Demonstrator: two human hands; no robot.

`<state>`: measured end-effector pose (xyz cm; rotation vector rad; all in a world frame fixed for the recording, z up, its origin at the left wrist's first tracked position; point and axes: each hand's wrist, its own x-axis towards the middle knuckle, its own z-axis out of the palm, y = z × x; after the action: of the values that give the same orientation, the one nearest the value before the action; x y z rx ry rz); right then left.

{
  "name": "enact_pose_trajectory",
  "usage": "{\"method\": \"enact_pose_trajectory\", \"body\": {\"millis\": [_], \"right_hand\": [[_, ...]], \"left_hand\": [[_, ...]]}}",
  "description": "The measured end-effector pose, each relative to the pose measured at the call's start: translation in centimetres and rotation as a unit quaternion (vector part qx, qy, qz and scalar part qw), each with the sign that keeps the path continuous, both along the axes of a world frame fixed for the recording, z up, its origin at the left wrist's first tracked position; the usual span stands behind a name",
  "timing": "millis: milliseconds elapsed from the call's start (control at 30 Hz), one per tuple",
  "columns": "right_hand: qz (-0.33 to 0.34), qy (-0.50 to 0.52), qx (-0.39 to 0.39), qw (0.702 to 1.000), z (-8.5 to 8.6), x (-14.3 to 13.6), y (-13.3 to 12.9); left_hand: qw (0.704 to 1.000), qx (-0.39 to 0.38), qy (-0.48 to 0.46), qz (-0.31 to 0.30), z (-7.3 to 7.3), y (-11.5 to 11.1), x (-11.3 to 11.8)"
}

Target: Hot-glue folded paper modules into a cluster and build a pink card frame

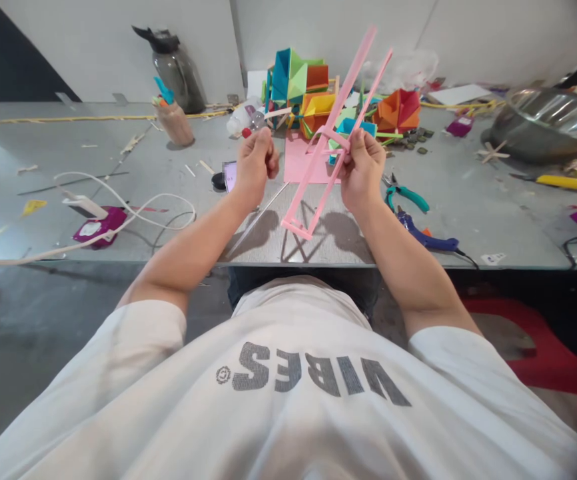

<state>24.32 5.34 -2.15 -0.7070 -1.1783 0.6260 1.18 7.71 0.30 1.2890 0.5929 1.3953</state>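
A long pink frame [302, 187] of thin strips is held up over the table, tilted, its closed end toward me. My right hand [363, 167] pinches it at a pink crosspiece near the middle. To the left of the frame, my left hand [257, 163] is closed with fingers curled; anything between its fingertips is too small to make out. Beneath and behind the frame lies a pink sheet [296, 160]. A thin grey rod [263, 211] rests on the table below my left hand.
Colourful folded paper shapes [318, 107] stand at the back. Teal pliers [408, 195] and a blue glue gun [426, 237] lie right. A metal bowl [533, 143] is far right. Left are a bottle [178, 73], a stick holder [176, 125] and a white cable [143, 208].
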Motion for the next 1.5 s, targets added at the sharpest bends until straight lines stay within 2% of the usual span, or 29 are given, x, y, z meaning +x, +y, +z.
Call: {"method": "enact_pose_trajectory", "body": {"millis": [67, 133, 167, 233, 300, 333, 400, 500, 533, 733, 867, 933, 1100, 1167, 1233, 1333, 1500], "right_hand": [[-0.006, 0.016, -0.002, 1.0, 0.0, -0.2, 0.1], [-0.017, 0.013, 0.001, 1.0, -0.1, -0.4, 0.0], [-0.025, 0.009, 0.008, 1.0, -0.2, -0.4, 0.0], [-0.035, -0.004, 0.023, 0.999, -0.3, -0.4, -0.3], [-0.036, -0.022, 0.027, 0.999, -0.2, -0.4, -0.7], [-0.043, -0.027, 0.03, 0.998, -0.2, -0.3, -1.0], [-0.079, -0.029, 0.051, 0.995, -0.2, -0.3, -1.3], [-0.173, -0.013, 0.103, 0.979, -0.2, -0.1, -1.1], [-0.185, -0.011, 0.111, 0.976, -0.3, 0.1, -0.8], [-0.15, -0.012, 0.095, 0.984, -0.4, 2.1, 0.7], [-0.16, -0.047, 0.082, 0.983, -0.2, 0.7, -0.5], [-0.127, -0.096, 0.062, 0.985, -0.3, -0.7, -1.8], [0.042, -0.252, 0.059, 0.965, -1.7, -3.8, -4.4], [0.052, -0.273, 0.062, 0.959, -2.2, -4.5, -4.7], [0.038, -0.281, 0.064, 0.957, -2.5, -4.7, -4.7], [0.013, -0.27, 0.075, 0.96, -2.6, -4.6, -4.5], [-0.007, -0.265, 0.085, 0.961, -2.1, -4.0, -4.4]], "left_hand": [[0.995, 0.066, 0.003, 0.068, 0.0, 0.2, -0.1], [0.994, 0.083, 0.006, 0.076, 0.2, -0.4, -0.2], [0.996, 0.069, 0.016, 0.05, 0.2, -1.0, -0.2], [0.996, 0.027, 0.06, -0.055, 0.5, -2.3, -0.1], [0.981, 0.015, 0.116, -0.154, 0.7, -3.7, 0.0], [0.973, 0.017, 0.139, -0.185, 0.9, -4.3, 0.1], [0.964, 0.012, 0.166, -0.207, 1.1, -5.2, 0.3], [0.966, -0.011, 0.169, -0.195, 1.1, -5.9, 0.7], [0.969, -0.019, 0.161, -0.186, 1.1, -6.0, 0.8], [0.986, -0.057, 0.09, -0.125, 0.5, -5.1, 0.9], [0.998, 0.028, 0.01, -0.051, -0.1, -3.9, 1.1], [0.996, 0.076, -0.041, -0.025, -0.2, -3.5, 1.2], [0.979, 0.166, -0.098, 0.068, -0.2, -3.6, 1.3], [0.975, 0.185, -0.087, 0.089, -0.4, -3.7, 1.3], [0.979, 0.166, -0.057, 0.105, -0.7, -3.9, 1.1], [0.988, 0.122, 0.001, 0.098, -1.0, -3.8, 0.7], [0.978, 0.198, 0.068, -0.014, -0.6, -2.5, -0.5]]}}
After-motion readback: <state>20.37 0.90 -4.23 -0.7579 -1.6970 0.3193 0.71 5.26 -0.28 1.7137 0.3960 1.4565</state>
